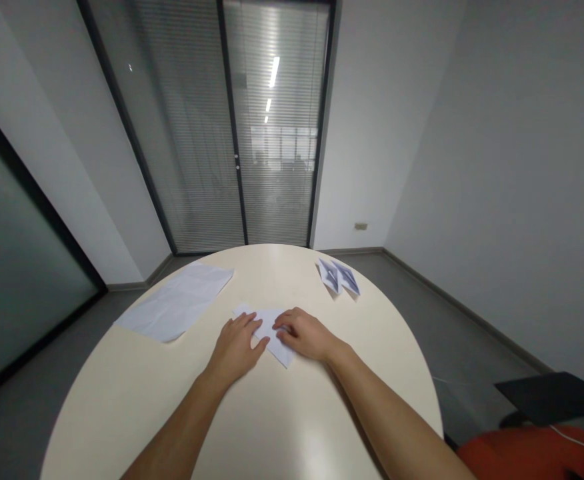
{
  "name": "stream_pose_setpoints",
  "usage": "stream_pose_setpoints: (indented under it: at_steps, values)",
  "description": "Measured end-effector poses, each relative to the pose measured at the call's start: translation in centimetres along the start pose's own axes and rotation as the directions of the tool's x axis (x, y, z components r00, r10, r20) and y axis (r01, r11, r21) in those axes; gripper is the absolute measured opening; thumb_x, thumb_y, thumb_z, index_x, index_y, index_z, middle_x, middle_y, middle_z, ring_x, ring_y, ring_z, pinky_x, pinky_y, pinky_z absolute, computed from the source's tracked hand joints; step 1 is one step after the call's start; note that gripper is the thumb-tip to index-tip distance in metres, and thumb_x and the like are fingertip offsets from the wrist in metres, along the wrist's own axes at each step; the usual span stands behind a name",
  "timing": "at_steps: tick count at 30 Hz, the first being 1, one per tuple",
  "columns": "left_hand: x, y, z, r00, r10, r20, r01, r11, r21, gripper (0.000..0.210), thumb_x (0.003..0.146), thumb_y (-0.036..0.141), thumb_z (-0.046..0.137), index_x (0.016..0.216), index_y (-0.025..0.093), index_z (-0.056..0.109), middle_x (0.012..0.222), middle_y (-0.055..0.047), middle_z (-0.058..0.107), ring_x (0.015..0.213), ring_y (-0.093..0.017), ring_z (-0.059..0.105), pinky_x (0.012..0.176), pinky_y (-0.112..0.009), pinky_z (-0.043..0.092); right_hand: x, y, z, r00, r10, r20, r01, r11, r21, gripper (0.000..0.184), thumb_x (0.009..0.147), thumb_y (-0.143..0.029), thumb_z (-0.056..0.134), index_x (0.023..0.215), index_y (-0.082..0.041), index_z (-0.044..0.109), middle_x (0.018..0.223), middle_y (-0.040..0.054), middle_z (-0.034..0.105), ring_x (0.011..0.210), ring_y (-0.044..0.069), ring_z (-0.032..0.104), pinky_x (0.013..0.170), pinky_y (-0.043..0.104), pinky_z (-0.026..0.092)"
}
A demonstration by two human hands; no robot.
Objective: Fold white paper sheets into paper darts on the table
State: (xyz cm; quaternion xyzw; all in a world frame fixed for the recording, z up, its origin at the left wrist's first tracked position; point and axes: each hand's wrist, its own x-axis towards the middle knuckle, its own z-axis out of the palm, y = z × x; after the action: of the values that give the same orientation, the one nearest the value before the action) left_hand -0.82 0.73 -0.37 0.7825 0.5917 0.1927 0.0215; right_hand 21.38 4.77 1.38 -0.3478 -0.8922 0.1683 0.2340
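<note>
A small folded sheet of white paper (278, 348) lies on the table in front of me, with one corner pointing towards me. My left hand (237, 343) rests on its left part, palm down, fingers stretched out and thumb apart. On the right side of the sheet, my right hand (305, 333) has its fingers bent, with thumb and forefinger close together at the paper. Both hands hide parts of the sheet, so its full outline cannot be made out.
The round cream table (252, 427) carries a large creased white sheet (177, 303) at the left. Two folded paper pieces (339, 277) stand near the far right edge. Beyond the right edge is a red chair (522, 457) with a dark flat object (552, 397) above it.
</note>
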Motion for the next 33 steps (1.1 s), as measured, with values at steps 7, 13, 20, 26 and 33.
stream_pose_setpoints:
  at_steps: [7,13,20,26,33]
  values:
    - [-0.3,0.3,0.0,0.998,0.02,0.059,-0.019,1.0,-0.022,0.049,0.092,0.047,0.064,0.132,0.019,0.066,0.15,-0.014,0.056,0.143,-0.033,0.047,0.119,-0.057,0.031,-0.3,1.2,0.1,0.997,0.063,-0.041,-0.067,0.991,-0.112,0.037,0.094,-0.026,0.061,0.128,-0.014,0.069,0.135,0.0176,0.065,0.128,0.029,0.057,0.111,0.044,0.043]
    - [-0.2,0.4,-0.4,0.993,0.047,0.113,-0.045,0.999,-0.018,0.052,0.094,0.049,0.06,0.137,0.021,0.063,0.153,-0.014,0.052,0.146,-0.034,0.044,0.12,-0.057,0.031,-0.3,1.5,0.1,0.998,0.051,-0.031,-0.055,0.991,-0.124,0.041,0.094,-0.026,0.06,0.132,-0.013,0.066,0.14,0.0195,0.062,0.132,0.03,0.055,0.116,0.048,0.038]
    - [-0.6,0.7,0.2,0.988,0.083,0.132,-0.089,0.995,0.039,0.055,0.101,0.045,0.047,0.144,0.013,0.056,0.157,-0.019,0.047,0.148,-0.036,0.04,0.118,-0.053,0.035,0.0,1.5,0.2,0.998,0.046,-0.045,-0.05,0.994,-0.099,0.04,0.093,-0.026,0.061,0.131,-0.013,0.066,0.137,0.0187,0.065,0.13,0.029,0.057,0.115,0.047,0.039]
    - [-0.6,0.9,0.1,0.994,0.083,0.067,-0.085,0.995,0.042,0.051,0.098,0.043,0.05,0.14,0.017,0.06,0.152,-0.016,0.054,0.142,-0.035,0.047,0.115,-0.052,0.037,0.2,1.6,0.2,0.998,0.024,-0.065,-0.027,0.999,-0.045,0.036,0.091,-0.024,0.063,0.125,-0.016,0.069,0.125,0.0141,0.071,0.119,0.026,0.062,0.11,0.043,0.043]
    - [-0.6,1.4,-0.6,0.998,0.054,0.039,-0.057,0.995,0.084,0.048,0.094,0.039,0.053,0.135,0.016,0.063,0.146,-0.016,0.059,0.131,-0.034,0.053,0.11,-0.051,0.039,0.3,1.3,-0.2,0.998,0.018,-0.053,-0.02,0.999,-0.044,0.025,0.092,-0.021,0.061,0.112,-0.016,0.074,0.112,0.0115,0.074,0.109,0.024,0.064,0.102,0.038,0.045]
